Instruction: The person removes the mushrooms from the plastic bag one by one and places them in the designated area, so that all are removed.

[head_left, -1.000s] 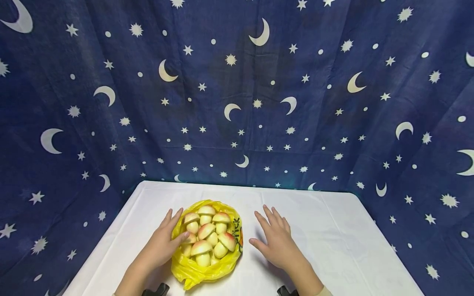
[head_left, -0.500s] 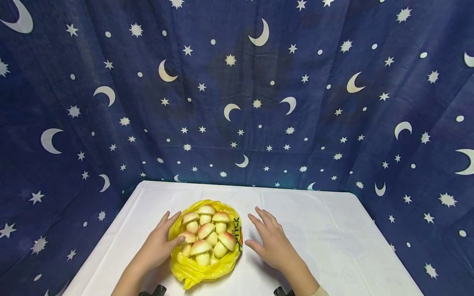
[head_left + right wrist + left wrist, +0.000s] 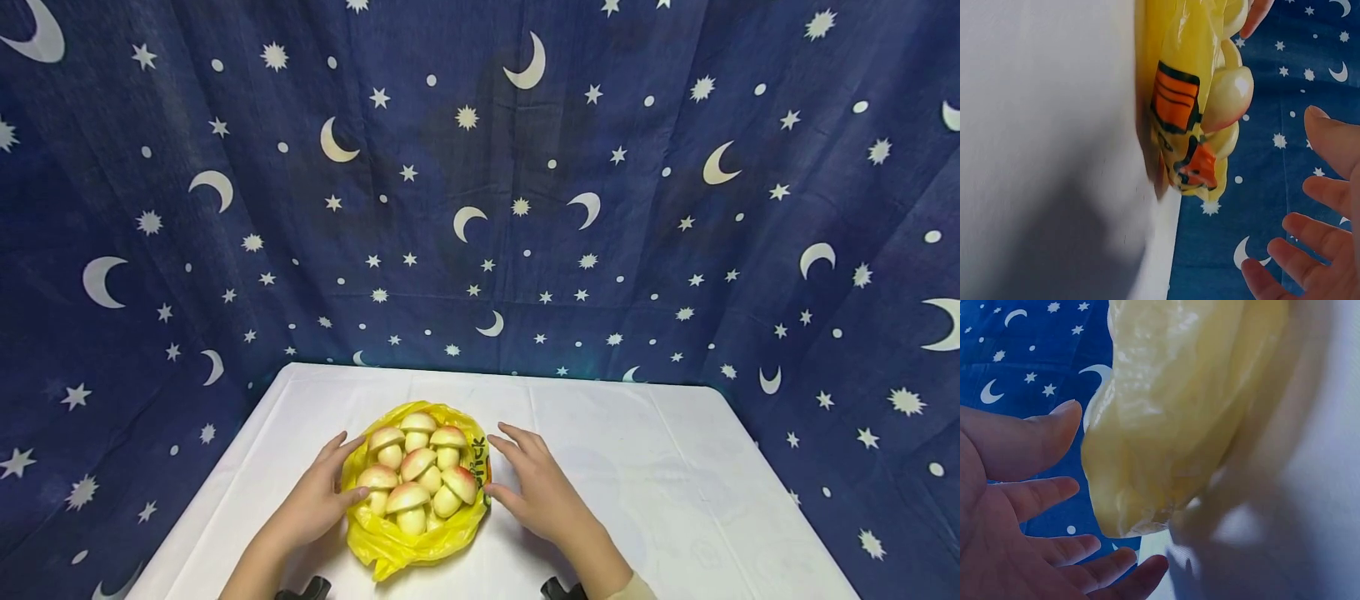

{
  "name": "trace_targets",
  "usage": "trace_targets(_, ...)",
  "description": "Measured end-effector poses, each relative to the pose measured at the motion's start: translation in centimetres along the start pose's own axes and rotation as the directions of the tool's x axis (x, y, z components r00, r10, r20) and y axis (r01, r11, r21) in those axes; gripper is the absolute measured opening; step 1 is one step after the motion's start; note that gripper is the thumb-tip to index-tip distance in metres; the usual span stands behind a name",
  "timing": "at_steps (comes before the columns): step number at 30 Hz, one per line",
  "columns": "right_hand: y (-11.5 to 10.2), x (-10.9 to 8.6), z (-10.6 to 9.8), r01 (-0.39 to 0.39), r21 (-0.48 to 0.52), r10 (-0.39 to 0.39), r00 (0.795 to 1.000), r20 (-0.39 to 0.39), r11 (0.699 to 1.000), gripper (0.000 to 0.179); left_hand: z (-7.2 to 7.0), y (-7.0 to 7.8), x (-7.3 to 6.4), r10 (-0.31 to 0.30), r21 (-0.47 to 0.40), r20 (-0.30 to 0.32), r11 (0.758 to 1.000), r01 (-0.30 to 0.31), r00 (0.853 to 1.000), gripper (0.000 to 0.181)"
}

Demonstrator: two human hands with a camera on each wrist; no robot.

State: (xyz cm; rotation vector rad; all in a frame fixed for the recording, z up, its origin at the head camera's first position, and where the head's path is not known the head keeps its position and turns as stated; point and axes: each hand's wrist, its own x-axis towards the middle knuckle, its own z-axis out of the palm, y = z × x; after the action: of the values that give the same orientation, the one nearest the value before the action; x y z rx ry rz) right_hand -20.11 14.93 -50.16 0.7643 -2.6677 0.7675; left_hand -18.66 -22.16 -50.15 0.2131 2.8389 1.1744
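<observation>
A yellow plastic bag (image 3: 408,546) stands on the table, its mouth rolled wide around several mushrooms (image 3: 417,464) with pale stems and cream caps blushed red. At the bag's left side is my left hand (image 3: 311,500), fingers spread and the thumb tip over the rim near a cap. My right hand (image 3: 543,496) is at the right side, fingers extended toward the printed part of the bag. In the left wrist view the left fingers (image 3: 1054,550) are straight beside the yellow plastic. The right wrist view shows orange and black print (image 3: 1175,97) on the bag, with the right fingers apart from it.
A white cloth covers the table (image 3: 637,467), whose far edge meets a dark blue curtain (image 3: 480,167) with moons and stars. Black wrist-camera mounts (image 3: 303,589) show at the bottom edge near both wrists.
My right hand has moved left, up to the bag's right side. The left hand has shifted slightly left and down along the bag. The bag and mushrooms look nearly unmoved.
</observation>
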Motion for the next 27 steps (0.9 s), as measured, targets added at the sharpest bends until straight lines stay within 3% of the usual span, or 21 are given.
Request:
trace_targets(6,-0.3,0.6,0.6,0.0,0.064,-0.001,1.0,0.012,0.998,0.067,0.1,-0.7,0.1,0.008,-0.03,0.0,1.0,-0.008,1.0,0.074)
trace_targets(15,-0.5,0.9,1.5,-0.078,0.185,0.065,0.995,0.075,0.98,0.059,0.4,-1.6,0.6,-0.007,-0.083,0.036,0.996,0.01,0.999,0.081)
trace_targets(27,-1.9,1.7,1.6,-0.114,0.363,0.062,0.986,0.152,0.925,0.058,0.7,-1.7,0.9,-0.038,-0.098,0.066,0.994,0.045,0.997,0.08)
